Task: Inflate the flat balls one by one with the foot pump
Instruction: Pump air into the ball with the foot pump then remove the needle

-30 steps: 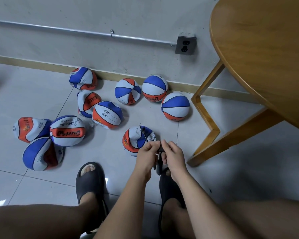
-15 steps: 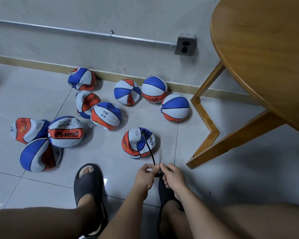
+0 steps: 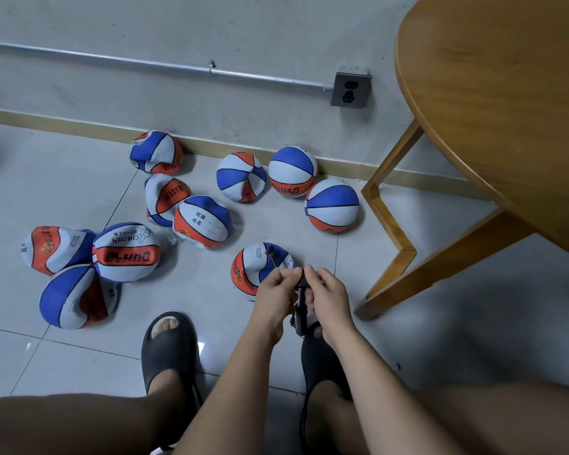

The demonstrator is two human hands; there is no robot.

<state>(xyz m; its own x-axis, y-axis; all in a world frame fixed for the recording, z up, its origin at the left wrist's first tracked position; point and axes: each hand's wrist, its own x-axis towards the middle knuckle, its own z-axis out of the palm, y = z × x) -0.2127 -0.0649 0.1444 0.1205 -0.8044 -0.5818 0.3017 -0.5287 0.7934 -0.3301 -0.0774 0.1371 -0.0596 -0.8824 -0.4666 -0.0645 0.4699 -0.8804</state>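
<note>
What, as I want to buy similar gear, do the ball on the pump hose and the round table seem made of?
The ball hooked to the pump looks like matte rubber: dull panels, softly sagging outline. The table looks like varnished wood: honey-coloured grain, slight sheen; veneer can't be ruled out.

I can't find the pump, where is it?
In the head view, the pump stands low in the middle, held between the left hand and right hand, just ahead of the right slipper and beside the nearest ball.

Grey tiled floor under ten blue-white-orange balls, black pump, two slippers.
</note>
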